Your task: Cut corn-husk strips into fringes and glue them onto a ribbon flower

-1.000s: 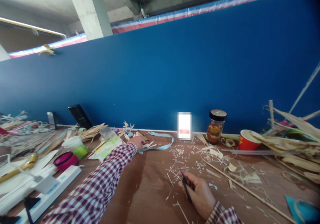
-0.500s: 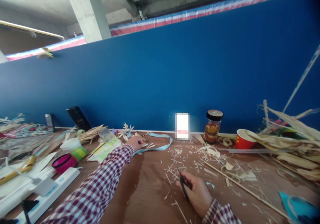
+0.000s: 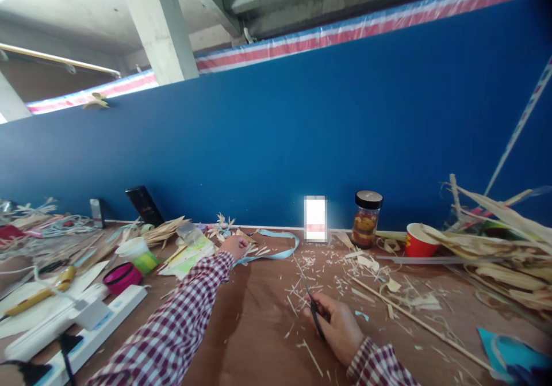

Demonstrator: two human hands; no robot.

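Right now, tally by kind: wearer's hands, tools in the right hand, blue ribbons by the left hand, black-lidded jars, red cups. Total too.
Hands: 2 (left hand, right hand)
Dark tool: 1
Blue ribbon: 1
Black-lidded jar: 1
Red cup: 1
Total: 6

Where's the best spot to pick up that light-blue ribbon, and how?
I'd probably pinch the ribbon at its rounded bend, coming from the right: the curve bulges that way, apart from the left hand, and such a thin band suits fingertips.
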